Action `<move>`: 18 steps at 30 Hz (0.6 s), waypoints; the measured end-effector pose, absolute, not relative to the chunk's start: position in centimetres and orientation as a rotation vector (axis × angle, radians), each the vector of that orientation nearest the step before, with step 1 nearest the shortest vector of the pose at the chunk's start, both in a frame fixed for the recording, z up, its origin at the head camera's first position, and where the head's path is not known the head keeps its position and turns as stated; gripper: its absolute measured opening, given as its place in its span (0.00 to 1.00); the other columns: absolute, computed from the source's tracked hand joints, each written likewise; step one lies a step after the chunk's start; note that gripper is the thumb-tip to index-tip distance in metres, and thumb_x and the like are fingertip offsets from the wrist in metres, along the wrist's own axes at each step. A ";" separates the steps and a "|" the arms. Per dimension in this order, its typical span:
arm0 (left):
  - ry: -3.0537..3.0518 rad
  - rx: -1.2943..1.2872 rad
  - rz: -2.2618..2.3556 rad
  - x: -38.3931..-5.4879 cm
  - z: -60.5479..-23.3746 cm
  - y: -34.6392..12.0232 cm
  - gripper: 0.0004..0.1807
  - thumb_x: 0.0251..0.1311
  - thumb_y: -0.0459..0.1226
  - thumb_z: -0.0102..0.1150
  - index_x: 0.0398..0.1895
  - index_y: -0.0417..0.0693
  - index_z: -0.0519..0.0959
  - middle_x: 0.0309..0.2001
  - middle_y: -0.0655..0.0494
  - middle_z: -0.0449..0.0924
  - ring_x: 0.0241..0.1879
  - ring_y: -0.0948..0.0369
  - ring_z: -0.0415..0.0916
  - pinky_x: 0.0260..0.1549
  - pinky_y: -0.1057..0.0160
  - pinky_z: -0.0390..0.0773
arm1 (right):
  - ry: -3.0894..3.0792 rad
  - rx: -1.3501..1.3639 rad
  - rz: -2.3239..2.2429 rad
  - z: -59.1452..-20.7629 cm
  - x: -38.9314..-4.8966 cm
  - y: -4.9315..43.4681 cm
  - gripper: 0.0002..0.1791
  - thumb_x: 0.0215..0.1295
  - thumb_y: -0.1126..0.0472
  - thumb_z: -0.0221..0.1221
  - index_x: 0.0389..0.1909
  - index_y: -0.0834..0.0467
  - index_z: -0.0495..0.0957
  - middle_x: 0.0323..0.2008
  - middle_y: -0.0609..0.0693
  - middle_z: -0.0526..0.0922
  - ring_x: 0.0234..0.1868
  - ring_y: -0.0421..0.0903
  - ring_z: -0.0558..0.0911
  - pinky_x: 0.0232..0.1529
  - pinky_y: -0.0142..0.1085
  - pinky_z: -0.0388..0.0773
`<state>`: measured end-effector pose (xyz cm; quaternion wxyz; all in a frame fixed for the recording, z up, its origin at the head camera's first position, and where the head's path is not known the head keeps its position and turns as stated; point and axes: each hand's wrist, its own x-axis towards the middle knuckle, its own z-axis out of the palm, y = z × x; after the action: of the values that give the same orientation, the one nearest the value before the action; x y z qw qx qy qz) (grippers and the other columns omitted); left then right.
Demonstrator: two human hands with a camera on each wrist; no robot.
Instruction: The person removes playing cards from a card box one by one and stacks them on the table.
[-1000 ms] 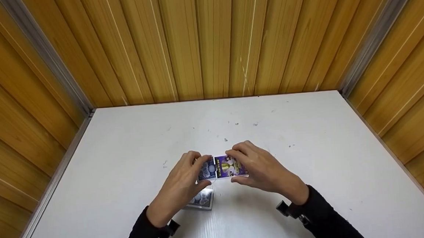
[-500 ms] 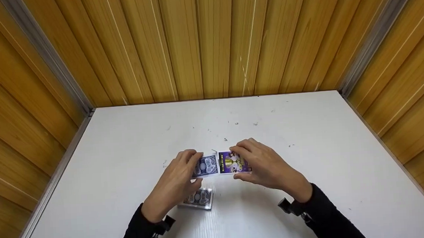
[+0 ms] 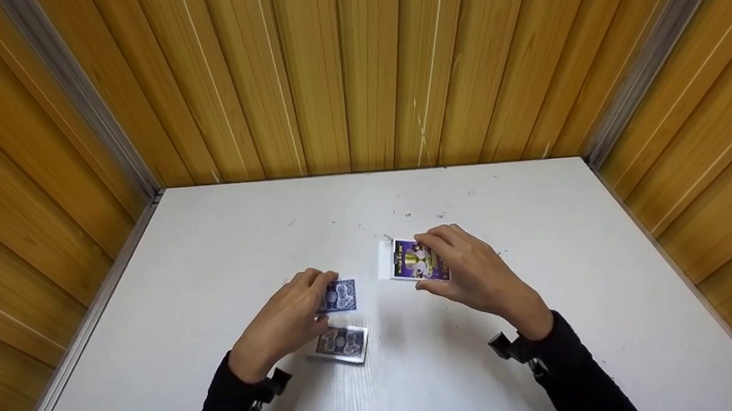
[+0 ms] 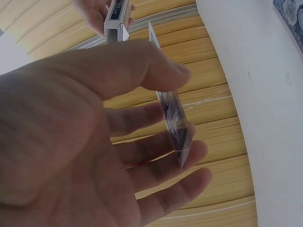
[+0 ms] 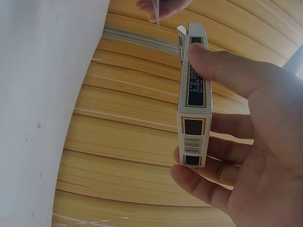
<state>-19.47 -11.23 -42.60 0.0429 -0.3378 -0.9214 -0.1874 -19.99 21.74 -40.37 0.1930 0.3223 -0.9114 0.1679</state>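
Observation:
My left hand (image 3: 287, 315) pinches a thin blue-backed playing card (image 3: 341, 296) by its edges, above the table. In the left wrist view the card (image 4: 174, 120) stands edge-on between thumb and fingers. A stack of similar patterned playing cards (image 3: 341, 343) lies on the table just below that hand, partly overlapped by it. To the right, my right hand (image 3: 475, 272) grips a purple and white card box (image 3: 415, 259) with a gold trophy picture. The box's white flap sticks out on its left end. The right wrist view shows the box's narrow side and barcoded end (image 5: 193, 142).
The white table (image 3: 234, 232) carries small dark marks. Yellow wood-look panels (image 3: 345, 73) rise behind it and on both sides, with grey metal strips at the corners. Black sleeves with small wrist devices cover both forearms.
The hands have drawn apart: the left, with the card, toward the left and nearer me; the right, with the box, up and to the right. The box's white flap now shows fully.

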 end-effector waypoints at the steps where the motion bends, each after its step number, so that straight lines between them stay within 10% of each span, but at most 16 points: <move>1: -2.832 -1.037 -0.568 -19.4 -42.6 -11.2 0.37 0.51 0.29 0.76 0.65 0.38 0.71 0.55 0.43 0.76 0.47 0.50 0.77 0.45 0.49 0.81 | -2.552 0.902 0.469 -40.4 -20.0 21.8 0.38 0.54 0.49 0.78 0.62 0.62 0.77 0.55 0.53 0.79 0.52 0.48 0.78 0.43 0.42 0.80; 18: -3.225 -0.988 -0.437 -18.6 -44.1 -9.5 0.31 0.48 0.17 0.69 0.57 0.39 0.75 0.52 0.44 0.76 0.50 0.48 0.76 0.50 0.46 0.79 | -2.567 0.858 0.472 -40.0 -20.1 22.6 0.39 0.54 0.48 0.79 0.63 0.63 0.77 0.56 0.54 0.79 0.54 0.50 0.79 0.46 0.43 0.80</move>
<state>-18.61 -9.54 -44.07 -0.1292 -0.2880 -0.9403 -0.1275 -20.11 22.58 -39.98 0.1958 0.3061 -0.9163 0.1685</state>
